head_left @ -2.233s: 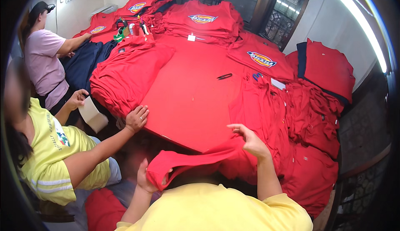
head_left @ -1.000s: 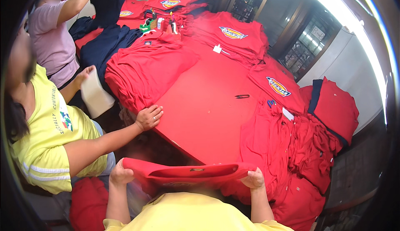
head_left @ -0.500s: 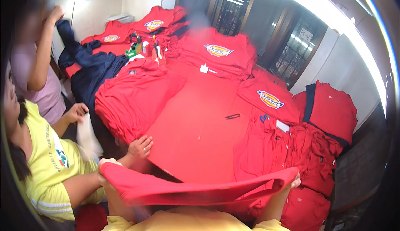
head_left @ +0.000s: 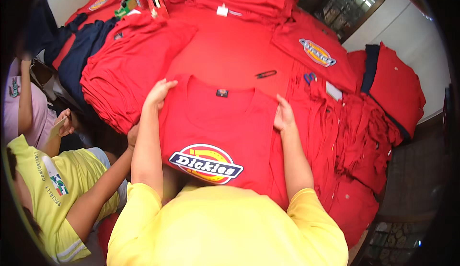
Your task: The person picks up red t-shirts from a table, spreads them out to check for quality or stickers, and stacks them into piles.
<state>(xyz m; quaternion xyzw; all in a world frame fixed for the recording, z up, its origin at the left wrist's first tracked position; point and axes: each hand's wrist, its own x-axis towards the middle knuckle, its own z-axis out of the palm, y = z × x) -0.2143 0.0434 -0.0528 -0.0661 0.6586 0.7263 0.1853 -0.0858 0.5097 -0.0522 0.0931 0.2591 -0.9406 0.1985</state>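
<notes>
A red T-shirt with an oval multicoloured chest print lies neck-away on the near part of the table, directly in front of me. Its dark neck label shows inside the collar. My left hand is at the shirt's left shoulder, fingers stretched out and touching its edge. Along the right side, my right hand rests with fingers extended against the shirt's edge. Neither hand is wrapped round the cloth. Beyond the collar lies a small black thread snipper.
Stacks of red shirts stand left, with dark navy cloth beside them. More red garments are heaped right, near blue-handled scissors and a white card. A co-worker in yellow sits close on my left.
The red shirt, earlier stretched in the air between both hands, now lies on the table with its print facing up. Both hands have moved forward and loosened. My view has tilted downward.
</notes>
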